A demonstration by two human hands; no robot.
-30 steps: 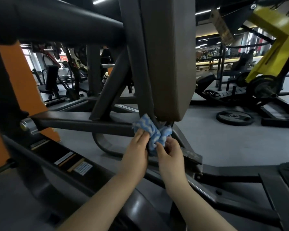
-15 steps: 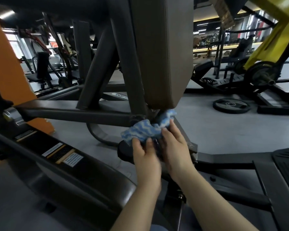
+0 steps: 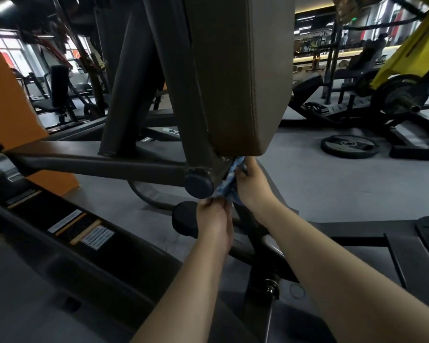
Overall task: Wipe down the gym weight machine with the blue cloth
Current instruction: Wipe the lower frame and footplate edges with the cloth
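Cloth (image 3: 229, 180) is blue w/ white wavy pattern. Pad (image 3: 238, 70) is grey-brown; machine frame (image 3: 97, 164) is dark grey, end cap (image 3: 199, 183) is black. Panel (image 3: 18, 107) on left is orange. Far machine (image 3: 406, 50) is yellow; floor (image 3: 332, 189) is grey.

**A commercial gym floor**

A gym is shown. A padded machine (image 3: 233, 78) on a dark steel frame fills the foreground. A weight plate (image 3: 349, 146) is laid flat on grey rubber flooring (image 3: 332, 189). A yellow plate-loaded machine (image 3: 411, 53) is seen at right, and benches (image 3: 57, 95) near bright windows (image 3: 13, 55) at left.
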